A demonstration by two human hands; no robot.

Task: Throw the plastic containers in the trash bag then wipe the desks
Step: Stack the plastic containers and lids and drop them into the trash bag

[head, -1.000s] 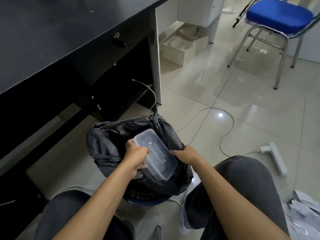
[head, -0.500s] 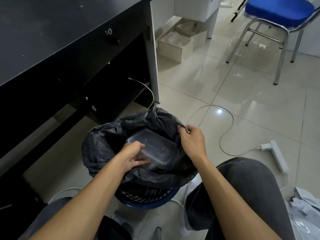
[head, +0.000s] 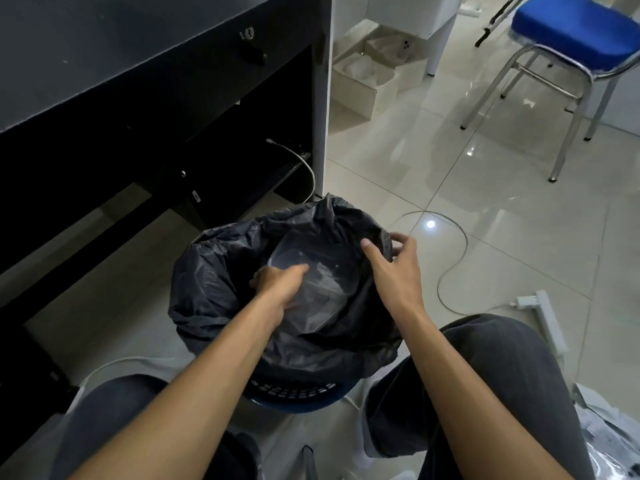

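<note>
A clear plastic container (head: 313,271) lies inside the black trash bag (head: 214,282), which lines a blue basket (head: 298,398) on the floor. My left hand (head: 278,284) reaches into the bag and presses on the container's near end; its fingers are partly hidden by the plastic. My right hand (head: 393,268) pinches the bag's right rim between thumb and fingers and holds it apart. The dark desk (head: 104,53) stands at the upper left, its top seen from the side.
A blue-seated metal chair (head: 568,50) stands at the back right. A white cable (head: 450,265) loops over the tiles to a power strip (head: 549,320). Papers (head: 609,438) lie at the lower right. My knees flank the basket.
The container went from held above the bag to deep inside it, pushed down by my left hand. My right hand shifted along the rim to the bag's right side.
</note>
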